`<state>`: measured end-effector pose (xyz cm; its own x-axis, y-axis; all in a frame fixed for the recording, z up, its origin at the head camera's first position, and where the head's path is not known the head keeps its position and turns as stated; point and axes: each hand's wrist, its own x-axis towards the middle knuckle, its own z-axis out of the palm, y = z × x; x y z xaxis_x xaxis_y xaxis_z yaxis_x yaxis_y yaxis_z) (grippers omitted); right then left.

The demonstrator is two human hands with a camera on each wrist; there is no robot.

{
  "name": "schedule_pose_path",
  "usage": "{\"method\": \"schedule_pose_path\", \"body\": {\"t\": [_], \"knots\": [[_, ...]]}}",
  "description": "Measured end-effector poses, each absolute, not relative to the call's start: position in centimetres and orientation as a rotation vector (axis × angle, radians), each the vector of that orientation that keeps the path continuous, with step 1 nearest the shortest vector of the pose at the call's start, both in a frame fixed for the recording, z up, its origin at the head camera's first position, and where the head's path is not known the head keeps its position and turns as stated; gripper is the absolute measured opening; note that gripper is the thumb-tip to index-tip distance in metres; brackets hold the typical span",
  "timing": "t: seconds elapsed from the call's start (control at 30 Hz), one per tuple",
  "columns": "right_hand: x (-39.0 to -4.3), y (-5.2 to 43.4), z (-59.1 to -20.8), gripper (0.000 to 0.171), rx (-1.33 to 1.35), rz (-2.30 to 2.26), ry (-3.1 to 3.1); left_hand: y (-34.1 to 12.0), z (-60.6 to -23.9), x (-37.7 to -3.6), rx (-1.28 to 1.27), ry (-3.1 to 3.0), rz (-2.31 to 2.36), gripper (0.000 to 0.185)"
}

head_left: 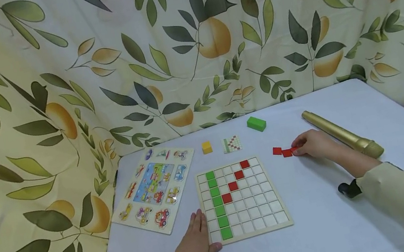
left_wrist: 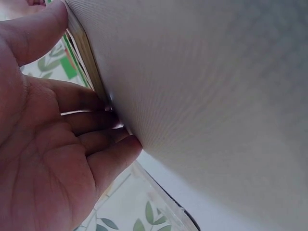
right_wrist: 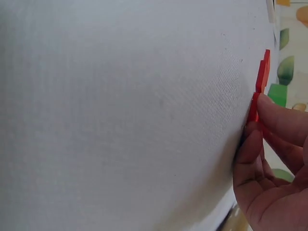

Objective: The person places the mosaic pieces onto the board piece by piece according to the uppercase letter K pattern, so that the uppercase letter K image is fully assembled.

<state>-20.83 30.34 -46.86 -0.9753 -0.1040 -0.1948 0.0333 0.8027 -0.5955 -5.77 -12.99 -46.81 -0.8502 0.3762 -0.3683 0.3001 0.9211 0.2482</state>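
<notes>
A square wooden grid board (head_left: 256, 214) lies on the table with a column of green tiles (head_left: 215, 191) and a diagonal of red tiles (head_left: 233, 186) in its cells. Along its left edge rests my left hand (head_left: 192, 247), fingers extended against the side and thumb by the near corner. My right hand (head_left: 317, 146) is right of the board, pinching a small red square tile (right_wrist: 253, 107) between thumb and fingers, low at the tabletop. Two more red tiles (head_left: 282, 152) lie flat just left of those fingertips. In the left wrist view, the fingertips (left_wrist: 130, 144) touch the board's edge.
A picture puzzle board (head_left: 156, 188) lies left of the grid. Behind it are a yellow block (head_left: 206, 147), a small pattern card (head_left: 232, 144) and a green block (head_left: 256, 123). A gold tube (head_left: 337, 131) lies beyond my right forearm. Patterned curtains (head_left: 189, 56) border the table.
</notes>
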Motion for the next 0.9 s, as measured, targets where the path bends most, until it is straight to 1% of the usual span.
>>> {"method": "schedule_pose_path", "body": {"t": [0.4,0.73,0.9], "knots": [[-20.3,30.1,-46.8,0.021,-0.038,-0.984,2.772,-13.0,-46.6,-5.7,0.481,2.662,0.275,0.090],[-19.5,29.7,-46.0,0.018,-0.065,-1.041,2.737,-13.2,-46.8,-5.7,0.494,2.656,0.275,0.089],[-19.2,28.5,-45.3,0.020,-0.096,-1.097,2.705,-13.2,-46.6,-5.7,0.505,2.671,0.285,0.089]]}}
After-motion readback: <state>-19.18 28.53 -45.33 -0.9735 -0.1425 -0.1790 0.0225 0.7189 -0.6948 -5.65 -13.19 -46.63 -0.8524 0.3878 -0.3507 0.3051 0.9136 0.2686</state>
